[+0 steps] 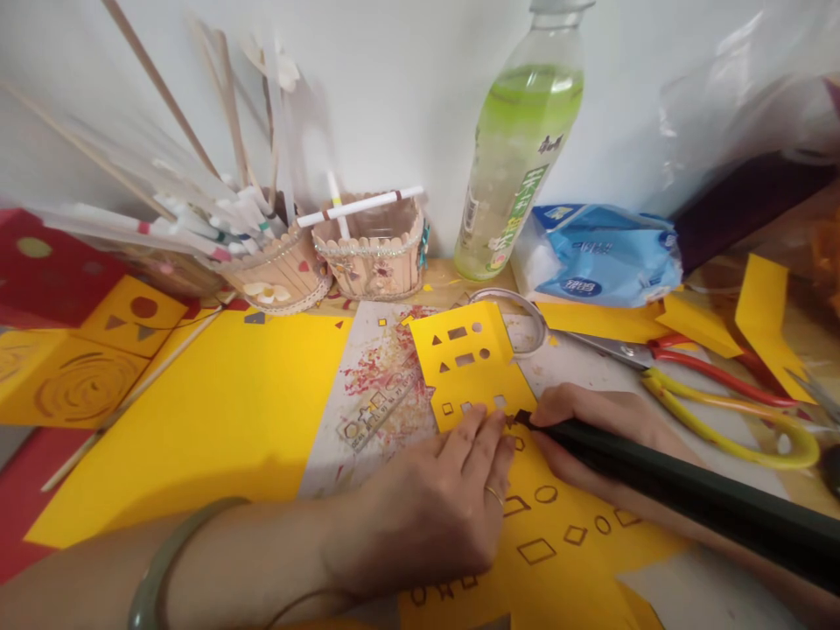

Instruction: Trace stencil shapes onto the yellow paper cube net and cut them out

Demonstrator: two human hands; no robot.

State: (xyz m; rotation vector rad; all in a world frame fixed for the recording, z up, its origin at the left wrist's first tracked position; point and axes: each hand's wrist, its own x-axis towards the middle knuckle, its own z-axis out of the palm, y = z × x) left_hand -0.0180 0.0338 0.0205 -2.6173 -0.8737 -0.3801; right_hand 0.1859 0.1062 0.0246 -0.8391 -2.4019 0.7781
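My left hand (443,490) lies on a yellow paper sheet (469,381), its fingers stretched out and pressing it down, with nothing gripped. Hand-drawn outlines of rectangles, ovals and diamonds mark the sheet, and several small shapes near its top look cut through. A long black-handled tool (649,464) is gripped in my right hand (591,420). Its tip meets the sheet by a row of small shapes, just right of my left fingertips. I cannot make out the blade or point clearly.
Scissors (722,385) with red and yellow handles lie on the right. Behind stand a green drink bottle (521,149), a blue wipes pack (597,254) and stick-covered pots (374,254) with markers. A clear stencil ruler (377,411) and a large yellow sheet (242,402) lie left.
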